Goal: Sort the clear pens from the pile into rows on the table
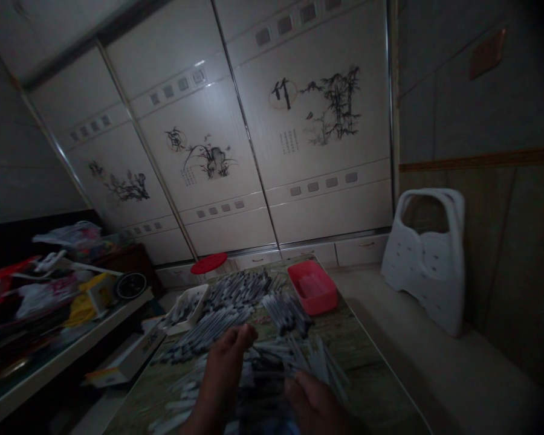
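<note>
My left hand [226, 359] is raised over the near part of the table, its fingers curled together. Whatever it pinches, if anything, is too dark and blurred to make out. Lower and to the right, my right hand [312, 396] is closed as well, its grip smeared and partly hidden. Slim pen-like sticks, pale with dark ends, lie around both hands. Clear loose tubes [329, 365] fan out beside my right hand. A bundle of the pen-like sticks [286, 313] lies beyond the hands, and a larger heap [240, 287] spreads behind it.
A red plastic basket [323, 300] stands at the table's far right corner. A cream tray [202, 297] with more sticks sits at the left edge. Beyond are a red stool [209, 263], a cluttered bench [58, 356] at left and a folded white plastic item [424, 260] against the right wall.
</note>
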A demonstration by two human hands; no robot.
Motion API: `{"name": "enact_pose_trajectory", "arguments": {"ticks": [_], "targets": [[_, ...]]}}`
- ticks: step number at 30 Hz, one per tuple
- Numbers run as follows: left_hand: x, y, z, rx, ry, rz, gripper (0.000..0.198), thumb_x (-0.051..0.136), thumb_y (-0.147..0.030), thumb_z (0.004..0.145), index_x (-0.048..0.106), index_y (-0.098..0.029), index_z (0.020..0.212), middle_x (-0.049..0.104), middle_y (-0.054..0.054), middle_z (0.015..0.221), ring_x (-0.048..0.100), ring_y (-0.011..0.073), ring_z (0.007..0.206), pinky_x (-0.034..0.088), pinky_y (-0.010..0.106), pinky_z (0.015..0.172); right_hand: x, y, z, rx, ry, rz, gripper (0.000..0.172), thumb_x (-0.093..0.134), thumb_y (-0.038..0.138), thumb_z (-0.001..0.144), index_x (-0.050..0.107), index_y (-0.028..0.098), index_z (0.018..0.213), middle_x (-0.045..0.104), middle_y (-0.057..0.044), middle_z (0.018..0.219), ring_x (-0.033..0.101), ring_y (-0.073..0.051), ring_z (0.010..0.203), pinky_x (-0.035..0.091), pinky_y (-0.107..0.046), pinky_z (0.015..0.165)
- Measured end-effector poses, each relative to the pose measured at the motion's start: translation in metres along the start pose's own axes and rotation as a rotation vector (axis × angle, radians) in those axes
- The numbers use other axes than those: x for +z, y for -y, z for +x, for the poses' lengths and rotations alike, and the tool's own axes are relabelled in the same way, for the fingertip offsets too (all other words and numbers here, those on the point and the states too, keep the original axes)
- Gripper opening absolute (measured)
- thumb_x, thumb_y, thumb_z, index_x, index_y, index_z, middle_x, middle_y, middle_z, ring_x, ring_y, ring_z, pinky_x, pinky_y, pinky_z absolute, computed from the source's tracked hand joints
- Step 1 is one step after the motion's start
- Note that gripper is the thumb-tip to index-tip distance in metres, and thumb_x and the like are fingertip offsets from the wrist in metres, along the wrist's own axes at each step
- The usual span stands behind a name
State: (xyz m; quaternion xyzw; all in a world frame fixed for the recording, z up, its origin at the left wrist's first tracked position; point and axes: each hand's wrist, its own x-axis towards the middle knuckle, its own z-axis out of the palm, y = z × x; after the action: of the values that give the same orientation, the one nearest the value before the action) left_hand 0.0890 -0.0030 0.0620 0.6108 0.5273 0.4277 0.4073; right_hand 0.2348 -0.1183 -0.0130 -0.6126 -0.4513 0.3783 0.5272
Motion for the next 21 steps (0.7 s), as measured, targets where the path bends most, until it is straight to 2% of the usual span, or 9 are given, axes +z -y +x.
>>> {"name": "enact_pose_trajectory", "arguments": {"ticks": [4,8,12,15,18,21], "targets": [[-0.003,0.018,0.001,0.088,0.051,0.237,0.032,0.069,-0.053,0.074,0.078,-0.023,0.085,0.08,0.009,0.096,0.068,0.0345,0.104,0.047,0.042,0.096,-0.007,0.002,0.009,0.027,-0.062,0.0,0.045,0.044,0.063,0.088,0.062,0.026,0.07,0.061,-0.001,0.065,0.058,-0.022,0.067,0.042,-0.031,0.065],[-0.003,0.035,0.002,0.11,0.1,0.357,0.028,0.066,-0.05,0.078,0.08,-0.027,0.088,0.081,0.007,0.1,0.068,0.0344,0.108,0.048,0.04,0.096,-0.001,-0.008,0.017,-0.028,-0.056,0.066,0.042,0.046,0.059,0.088,0.062,0.026,0.068,0.063,-0.002,0.066,0.057,-0.023,0.064,0.041,-0.031,0.061],[-0.005,0.038,0.002,0.121,0.115,0.399,0.032,0.06,-0.05,0.085,0.08,-0.026,0.094,0.08,0.008,0.105,0.068,0.034,0.11,0.047,0.04,0.098,-0.002,-0.012,0.021,-0.017,-0.019,0.089,0.043,0.046,0.059,0.089,0.063,0.024,0.071,0.058,0.001,0.062,0.054,-0.021,0.062,0.039,-0.03,0.058],[-0.002,0.031,-0.005,0.143,0.123,0.389,0.039,0.055,-0.051,0.09,0.079,-0.022,0.101,0.078,0.01,0.112,0.067,0.0327,0.113,0.045,0.039,0.101,-0.005,-0.004,0.019,0.008,0.023,0.143,0.047,0.044,0.063,0.09,0.064,0.024,0.073,0.049,0.003,0.056,0.047,-0.018,0.055,0.035,-0.029,0.052],[0.006,0.018,-0.021,0.152,0.186,0.305,0.042,0.053,-0.054,0.091,0.078,-0.021,0.098,0.078,0.009,0.106,0.068,0.03,0.106,0.047,0.035,0.096,-0.006,0.006,0.015,0.027,0.084,0.224,0.054,0.041,0.072,0.088,0.064,0.023,0.078,0.044,0.004,0.054,0.043,-0.016,0.052,0.033,-0.028,0.052],[0.02,0.008,-0.041,0.06,0.386,0.003,0.039,0.059,-0.054,0.09,0.078,-0.02,0.094,0.077,0.008,0.092,0.068,0.028,0.094,0.049,0.034,0.087,-0.005,0.012,0.011,0.047,0.157,0.3,0.064,0.041,0.082,0.083,0.062,0.022,0.08,0.044,0.005,0.055,0.044,-0.014,0.053,0.035,-0.026,0.053]]}}
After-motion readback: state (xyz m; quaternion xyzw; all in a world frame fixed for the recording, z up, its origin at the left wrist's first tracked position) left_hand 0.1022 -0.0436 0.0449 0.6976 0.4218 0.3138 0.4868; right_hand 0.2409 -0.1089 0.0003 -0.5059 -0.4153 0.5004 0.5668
